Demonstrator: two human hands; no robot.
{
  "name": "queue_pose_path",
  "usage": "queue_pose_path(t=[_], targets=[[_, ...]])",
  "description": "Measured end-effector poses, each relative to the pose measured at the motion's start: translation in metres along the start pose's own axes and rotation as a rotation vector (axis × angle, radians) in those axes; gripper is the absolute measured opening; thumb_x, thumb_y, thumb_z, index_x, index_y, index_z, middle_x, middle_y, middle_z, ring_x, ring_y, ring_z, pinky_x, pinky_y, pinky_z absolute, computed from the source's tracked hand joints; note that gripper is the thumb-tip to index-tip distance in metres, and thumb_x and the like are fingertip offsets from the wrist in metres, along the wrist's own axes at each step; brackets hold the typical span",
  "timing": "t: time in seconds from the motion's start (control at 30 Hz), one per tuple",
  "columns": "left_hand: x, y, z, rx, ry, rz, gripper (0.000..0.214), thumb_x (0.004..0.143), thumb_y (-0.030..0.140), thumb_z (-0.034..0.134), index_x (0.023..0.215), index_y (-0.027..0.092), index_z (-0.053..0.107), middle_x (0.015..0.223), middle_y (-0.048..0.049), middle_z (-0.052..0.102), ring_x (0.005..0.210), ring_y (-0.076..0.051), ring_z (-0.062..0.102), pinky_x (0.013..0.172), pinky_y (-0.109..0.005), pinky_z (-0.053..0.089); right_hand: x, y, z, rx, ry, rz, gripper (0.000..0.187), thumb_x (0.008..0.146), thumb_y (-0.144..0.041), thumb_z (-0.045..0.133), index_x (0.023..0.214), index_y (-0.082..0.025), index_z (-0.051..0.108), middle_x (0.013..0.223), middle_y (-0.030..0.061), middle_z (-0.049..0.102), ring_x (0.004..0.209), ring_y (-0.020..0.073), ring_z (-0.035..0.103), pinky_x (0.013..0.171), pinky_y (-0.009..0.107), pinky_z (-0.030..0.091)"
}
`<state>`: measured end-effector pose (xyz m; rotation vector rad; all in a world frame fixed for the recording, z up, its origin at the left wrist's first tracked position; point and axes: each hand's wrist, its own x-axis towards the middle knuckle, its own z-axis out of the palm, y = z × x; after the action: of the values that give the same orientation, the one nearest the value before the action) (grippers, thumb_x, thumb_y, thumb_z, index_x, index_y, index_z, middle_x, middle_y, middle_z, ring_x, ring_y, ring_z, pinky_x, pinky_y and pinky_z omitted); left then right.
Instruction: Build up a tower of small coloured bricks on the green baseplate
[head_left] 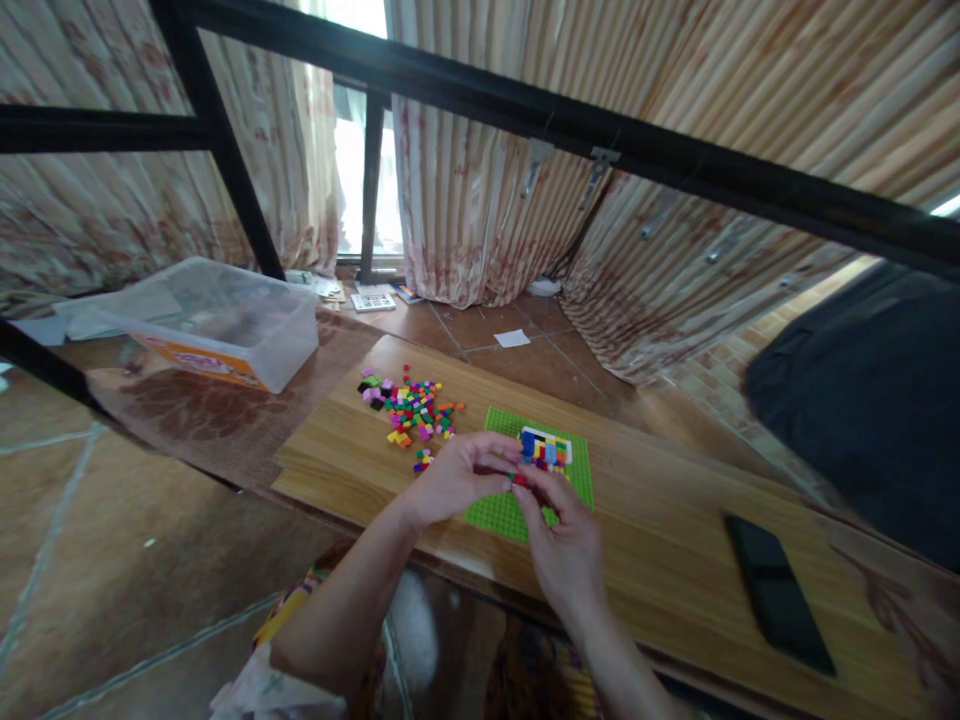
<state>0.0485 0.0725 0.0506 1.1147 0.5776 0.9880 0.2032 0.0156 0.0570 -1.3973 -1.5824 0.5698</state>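
Work observed: assembly of small building bricks on a green baseplate that lies flat on the wooden counter. A multicoloured brick panel, edged in white along its far side, is already pressed onto the far part of the plate. The near part is bare studs. The left hand and right hand meet just above the plate's middle, on the near side of the panel. Both sets of fingertips are drawn together on a small red brick, which is held clear of the studs or barely on them; contact cannot be confirmed. Judged step: orienting or fitting one piece before it is seated beside the panel. The next move calls for squaring the brick to the stud grid against the panel's near edge and pressing straight down, with the plate kept from sliding. The loose brick pile lies on the counter to the left of the plate, apart from it and within reach of the left hand. A black phone lies well to the right, and a clear plastic bin stands beyond the counter's left end.
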Motion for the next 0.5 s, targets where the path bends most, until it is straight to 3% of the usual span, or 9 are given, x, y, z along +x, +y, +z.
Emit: queue_pose_path(t=[0.1, 0.33, 0.5], targets=[[-0.0012, 0.0007, 0.0016, 0.021, 0.011, 0.008, 0.037, 0.067, 0.014, 0.077, 0.102, 0.014, 0.065, 0.096, -0.0074, 0.071, 0.089, -0.017, 0.069, 0.082, -0.03, 0.051, -0.0011, 0.0004, 0.0019, 0.011, 0.028, -0.028, 0.019, 0.088, -0.034, 0.057, 0.097, -0.026, 0.072, 0.102, 0.0042, 0.072, 0.093, 0.0184, 0.066, 0.085, 0.033, 0.051], [-0.0031, 0.0063, 0.0021, 0.11, 0.047, 0.022, 0.032, 0.07, 0.013, 0.073, 0.101, 0.014, 0.067, 0.091, -0.0066, 0.071, 0.084, -0.015, 0.066, 0.079, -0.027, 0.05, -0.0038, 0.0023, -0.0006, 0.149, 0.077, 0.158, 0.02, 0.083, -0.038, 0.063, 0.093, -0.023, 0.073, 0.097, 0.0049, 0.074, 0.09, 0.0201, 0.067, 0.082, 0.035, 0.053], [-0.0038, 0.0065, -0.0005, 0.058, 0.04, 0.026, 0.029, 0.07, 0.017, 0.075, 0.098, 0.014, 0.068, 0.088, -0.004, 0.07, 0.076, -0.012, 0.063, 0.073, -0.024, 0.048, -0.0046, 0.0024, 0.0001, 0.19, 0.052, 0.197, 0.02, 0.082, -0.038, 0.064, 0.093, -0.024, 0.073, 0.098, 0.0042, 0.074, 0.092, 0.0198, 0.067, 0.084, 0.035, 0.052]])
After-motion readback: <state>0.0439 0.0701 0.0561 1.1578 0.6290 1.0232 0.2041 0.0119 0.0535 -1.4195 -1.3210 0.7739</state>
